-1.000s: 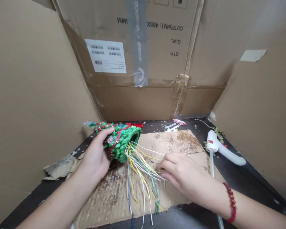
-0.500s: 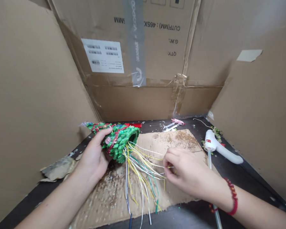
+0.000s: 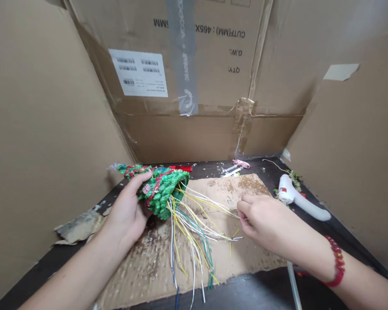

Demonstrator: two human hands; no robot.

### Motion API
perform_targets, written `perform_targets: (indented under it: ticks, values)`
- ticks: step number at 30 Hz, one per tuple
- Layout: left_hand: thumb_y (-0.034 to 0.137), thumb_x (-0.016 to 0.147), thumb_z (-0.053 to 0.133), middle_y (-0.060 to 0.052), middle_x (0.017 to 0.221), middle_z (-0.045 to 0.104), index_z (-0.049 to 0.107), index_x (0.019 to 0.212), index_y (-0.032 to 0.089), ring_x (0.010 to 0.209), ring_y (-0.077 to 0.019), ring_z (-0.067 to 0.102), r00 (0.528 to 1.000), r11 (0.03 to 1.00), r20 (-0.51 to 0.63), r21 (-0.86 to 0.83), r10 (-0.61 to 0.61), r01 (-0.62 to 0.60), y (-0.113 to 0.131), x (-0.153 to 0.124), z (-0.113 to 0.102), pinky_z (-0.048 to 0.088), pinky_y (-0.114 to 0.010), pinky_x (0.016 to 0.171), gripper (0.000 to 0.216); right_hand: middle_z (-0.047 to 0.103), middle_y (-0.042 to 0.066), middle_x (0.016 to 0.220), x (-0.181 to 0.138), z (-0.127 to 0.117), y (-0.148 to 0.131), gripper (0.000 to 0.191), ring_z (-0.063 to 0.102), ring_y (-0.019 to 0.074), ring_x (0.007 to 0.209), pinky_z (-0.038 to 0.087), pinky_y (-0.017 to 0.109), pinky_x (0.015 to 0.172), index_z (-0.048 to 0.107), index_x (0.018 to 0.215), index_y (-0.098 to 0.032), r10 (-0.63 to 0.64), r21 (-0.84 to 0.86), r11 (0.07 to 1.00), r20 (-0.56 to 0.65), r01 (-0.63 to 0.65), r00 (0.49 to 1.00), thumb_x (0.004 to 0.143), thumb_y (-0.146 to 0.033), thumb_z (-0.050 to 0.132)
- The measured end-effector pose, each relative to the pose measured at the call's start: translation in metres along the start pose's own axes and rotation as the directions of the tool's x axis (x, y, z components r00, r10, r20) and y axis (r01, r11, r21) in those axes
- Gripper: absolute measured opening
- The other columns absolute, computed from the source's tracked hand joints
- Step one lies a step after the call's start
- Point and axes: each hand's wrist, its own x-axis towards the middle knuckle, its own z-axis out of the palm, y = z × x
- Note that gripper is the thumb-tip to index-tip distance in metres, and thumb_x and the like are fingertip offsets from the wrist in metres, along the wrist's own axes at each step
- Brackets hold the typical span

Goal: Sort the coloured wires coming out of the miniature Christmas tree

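My left hand [image 3: 131,206] is wrapped round a green model Christmas tree [image 3: 163,193] with red garland, which lies on its side with its hollow base turned to the right. Out of that opening spills a bundle of thin wires [image 3: 189,234] in white, yellow, green and blue. A few white and yellow wires stretch to my right hand [image 3: 258,219], whose fingers are pinched on their ends. The other wires hang loose over the cardboard sheet [image 3: 233,262]. The tips inside my right fingers are hidden.
A white glue gun [image 3: 299,200] with a long glue stick [image 3: 294,284] lies at the right. Red-and-white string [image 3: 241,164] and paper scraps are at the back. Torn cardboard [image 3: 79,228] lies at the left. Tall cardboard walls [image 3: 207,137] enclose the dark table.
My right hand has moved right, drawing a few white and yellow wires out straighter. Other wires near it now lie loose. My left hand and the tree have stayed in place.
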Motion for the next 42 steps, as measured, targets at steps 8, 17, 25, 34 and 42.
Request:
perform_targets:
  ticks: [8, 17, 25, 34, 42]
  values:
    - [0.010, 0.080, 0.052, -0.004, 0.081, 0.058, 0.062, 0.098, 0.014, 0.064, -0.0098, 0.054, 1.000, 1.000, 0.005, 0.007, -0.009, 0.009, 0.002, 0.001, 0.002, 0.048, -0.017, 0.065, 0.021, 0.054, 0.004, 0.075, -0.002, -0.008, 0.000, 0.015, 0.049, 0.0190, 0.068, 0.031, 0.032, 0.062, 0.052, 0.072, -0.016, 0.057, -0.012, 0.998, 0.010, -0.056, 0.998, 0.085, -0.013, 0.045]
    - [0.010, 0.077, 0.055, -0.003, 0.080, 0.058, 0.062, 0.098, 0.014, 0.065, -0.0098, 0.055, 1.000, 1.000, 0.016, -0.011, -0.014, 0.014, 0.002, -0.002, 0.001, 0.047, -0.016, 0.064, 0.022, 0.055, 0.000, 0.085, 0.004, 0.004, -0.010, 0.012, 0.051, 0.0150, 0.080, 0.036, 0.028, 0.072, 0.059, 0.086, -0.020, -0.139, 0.159, 0.978, 0.023, 0.133, 0.990, 0.087, -0.018, 0.048]
    - [0.011, 0.077, 0.054, -0.003, 0.075, 0.056, 0.063, 0.097, 0.015, 0.062, -0.0097, 0.053, 1.000, 1.000, 0.005, -0.001, -0.004, 0.004, 0.001, 0.001, 0.003, 0.047, -0.017, 0.062, 0.023, 0.053, 0.003, 0.078, 0.003, 0.007, -0.014, 0.015, 0.047, 0.0152, 0.072, 0.034, 0.029, 0.067, 0.052, 0.077, -0.015, -0.120, 0.192, 0.973, -0.055, 0.129, 0.991, 0.088, -0.014, 0.042]
    - [0.011, 0.078, 0.053, -0.003, 0.077, 0.057, 0.062, 0.097, 0.016, 0.063, -0.0087, 0.054, 1.000, 1.000, 0.007, 0.014, 0.008, -0.008, 0.001, 0.001, 0.001, 0.048, -0.016, 0.064, 0.022, 0.055, -0.002, 0.073, 0.005, 0.006, -0.010, 0.010, 0.048, 0.0109, 0.066, 0.032, 0.025, 0.061, 0.056, 0.078, -0.017, -0.018, 0.299, 0.953, -0.082, 0.042, 0.996, 0.082, -0.013, 0.049]
    - [0.011, 0.077, 0.053, -0.004, 0.076, 0.057, 0.062, 0.096, 0.016, 0.063, -0.0103, 0.054, 1.000, 1.000, 0.017, 0.020, 0.007, -0.008, 0.002, 0.000, 0.000, 0.048, -0.017, 0.063, 0.021, 0.058, -0.004, 0.074, 0.002, 0.004, -0.008, 0.012, 0.048, 0.0093, 0.064, 0.032, 0.023, 0.060, 0.059, 0.079, -0.020, 0.007, 0.375, 0.927, -0.063, 0.017, 0.998, 0.080, -0.011, 0.051]
